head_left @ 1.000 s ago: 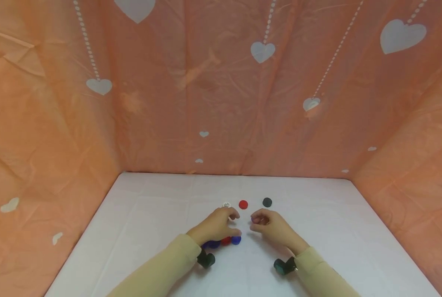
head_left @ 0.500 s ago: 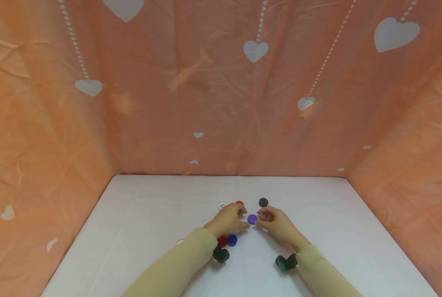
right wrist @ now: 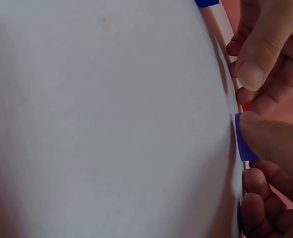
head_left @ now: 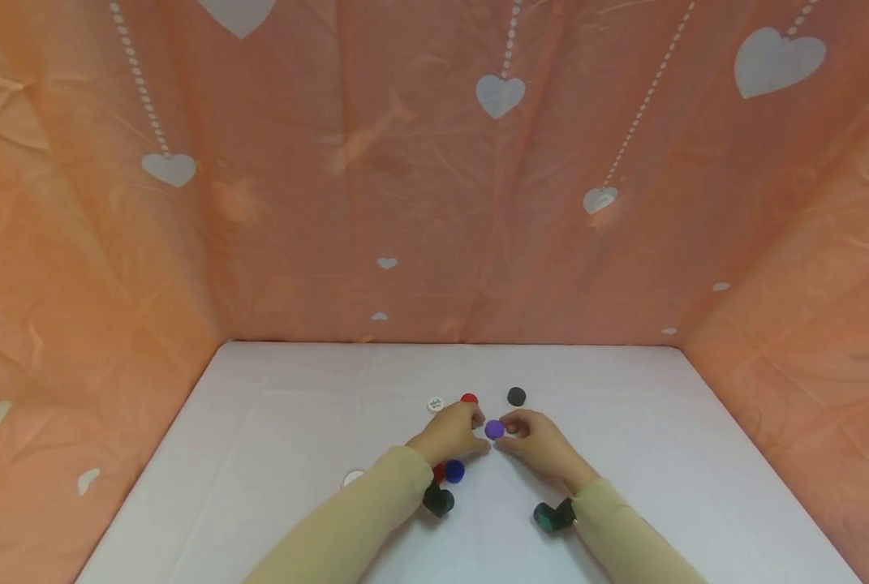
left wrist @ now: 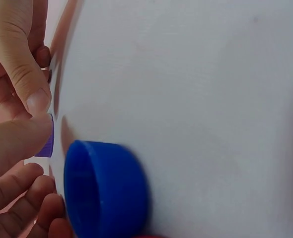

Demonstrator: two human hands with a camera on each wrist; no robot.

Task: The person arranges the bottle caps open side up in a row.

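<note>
"Sleeves in tan stretched over the white worktop, L hand & R hand facing each other. Where was the purple cap?"

"Betw. the two, round face to the head view. R hand had it: thumb & fingers pinched its right edge, that grip narrowed to the cap. Couldn't tell if the cap touched the worktop."

"And the L grip?"

"Thumb & fingers curved, parted, gap toward the cap. Tips v. near it; couldn't tell if touching. Held nothing else that showed."

"What lay nearby?"

"Red cap just past L hand, partly hidden by it; white cap w/ dark print to its left; black cap beyond R hand. Nearer the wearer, blue cap, hollow side up, just beside a 2nd red cap, which was part-hidden. Pale round item peeked from behind the L sleeve."

"Backdrop?"

"Orange cloth w/ white hearts, back & sides. Dark wrist cams were strapped below both cuffs."
</note>
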